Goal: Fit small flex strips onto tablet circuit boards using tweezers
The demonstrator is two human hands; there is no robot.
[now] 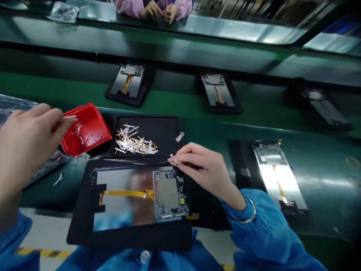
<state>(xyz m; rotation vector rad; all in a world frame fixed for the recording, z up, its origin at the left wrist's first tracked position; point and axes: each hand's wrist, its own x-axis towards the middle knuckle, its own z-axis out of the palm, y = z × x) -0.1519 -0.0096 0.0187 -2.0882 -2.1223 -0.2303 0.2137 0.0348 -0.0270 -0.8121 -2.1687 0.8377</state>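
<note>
Glossy green workbench [207,137] beside a long green belt [175,92], pale floor [47,231] below with yellow-and-black striped tape [42,253].

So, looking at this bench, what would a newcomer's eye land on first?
Probably the bright red plastic bin beside the left hand, which pinches a thin white strip. Next, the loose pile of small white-and-orange strips in the left part of a shallow black tray, just right of the bin. Then the open black tablet-like device nearest the wearer, its mirror-like silver panel bearing an orange ribbon cable.
</note>
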